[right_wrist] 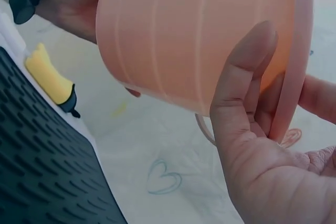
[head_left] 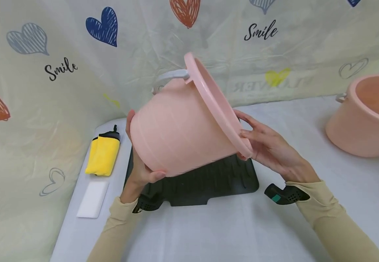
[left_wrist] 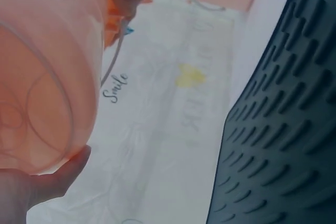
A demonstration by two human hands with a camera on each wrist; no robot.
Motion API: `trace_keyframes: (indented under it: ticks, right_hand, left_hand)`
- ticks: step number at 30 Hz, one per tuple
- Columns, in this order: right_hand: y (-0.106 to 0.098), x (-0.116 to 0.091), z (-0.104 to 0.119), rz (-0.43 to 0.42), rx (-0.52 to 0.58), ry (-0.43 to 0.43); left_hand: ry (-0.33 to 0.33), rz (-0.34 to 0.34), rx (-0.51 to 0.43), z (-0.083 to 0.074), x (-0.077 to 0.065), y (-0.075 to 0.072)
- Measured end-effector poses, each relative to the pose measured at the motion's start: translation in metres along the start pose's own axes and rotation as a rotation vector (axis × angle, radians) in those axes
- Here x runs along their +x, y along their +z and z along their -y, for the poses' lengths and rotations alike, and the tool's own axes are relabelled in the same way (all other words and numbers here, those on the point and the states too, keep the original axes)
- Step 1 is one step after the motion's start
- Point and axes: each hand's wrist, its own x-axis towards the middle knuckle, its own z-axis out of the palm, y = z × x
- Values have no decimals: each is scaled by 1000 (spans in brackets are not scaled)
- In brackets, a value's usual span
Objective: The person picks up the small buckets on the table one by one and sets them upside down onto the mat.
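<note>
A pink plastic bucket with a pale handle is held in the air, tilted on its side, its mouth facing right. My left hand grips the base end, thumb at the near side. My right hand grips the rim; in the right wrist view the right hand has its thumb against the outer wall and fingers about the lip. The left wrist view shows the round base of the bucket above the left hand. The bucket's inside is mostly hidden.
Beneath the bucket lies a black ridged mat on the white-covered table. A folded yellow cloth-like item with black edging and a flat white block lie left. Another pink bucket stands right. A heart-printed sheet hangs behind.
</note>
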Motion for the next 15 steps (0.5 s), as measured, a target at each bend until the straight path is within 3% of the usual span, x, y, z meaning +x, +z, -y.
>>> trace_keyframes:
  ticks: [4, 9, 15]
  right_hand:
    - [2, 1, -1, -14, -159, 8]
    - [3, 1, -3, -42, -336, 33]
    - [1, 0, -1, -68, -381, 22]
  left_hand:
    - [-72, -13, -60, 1, -4, -5]
    - [-192, 0, -225, 12, -22, -23]
    - [-223, 82, -345, 23, -37, -35]
